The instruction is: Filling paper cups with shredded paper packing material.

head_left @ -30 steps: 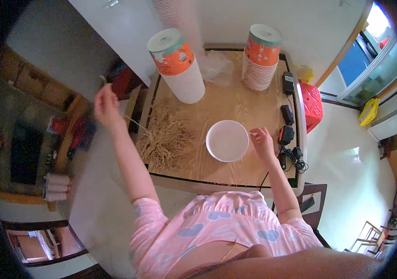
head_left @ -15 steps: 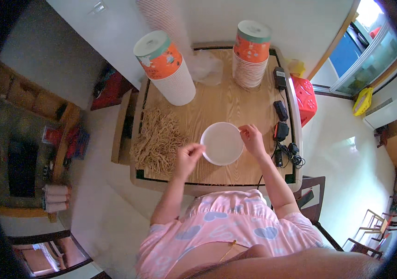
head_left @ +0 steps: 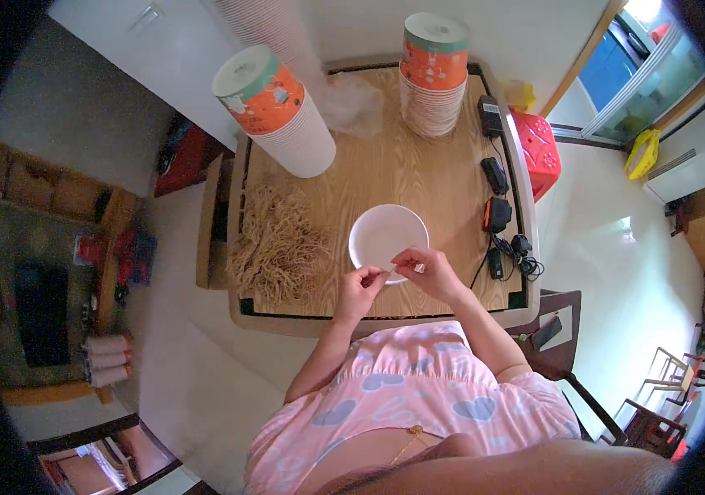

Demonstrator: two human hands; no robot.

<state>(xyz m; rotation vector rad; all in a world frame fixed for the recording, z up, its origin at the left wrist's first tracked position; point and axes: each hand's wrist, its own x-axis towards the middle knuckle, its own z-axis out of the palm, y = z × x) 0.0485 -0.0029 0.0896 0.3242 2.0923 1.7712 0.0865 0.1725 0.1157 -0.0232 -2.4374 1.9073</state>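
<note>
A white round paper bowl (head_left: 385, 231) stands on the wooden table in front of me, its open side up. My left hand (head_left: 361, 293) is at its near rim with thumb and finger pinched. Right beside it, my right hand (head_left: 427, 274) pinches too, over the near right part of the bowl. The fingertips of both hands nearly meet. Something small and pale shows at the right fingers, too small to name. To the left of the bowl lies a loose heap of tan twine strands (head_left: 274, 247).
Two tall stacks of upturned paper tubs, orange-patterned on top, stand at the back left (head_left: 274, 111) and back right (head_left: 433, 74). Between them is a crumpled clear plastic bag (head_left: 357, 107). Black power adapters (head_left: 497, 214) with cables line the table's right edge, near a red stool (head_left: 536, 153).
My hands have come together from the bowl's left and right sides to its near rim. The view has shifted slightly; the bowl stays on the table.
</note>
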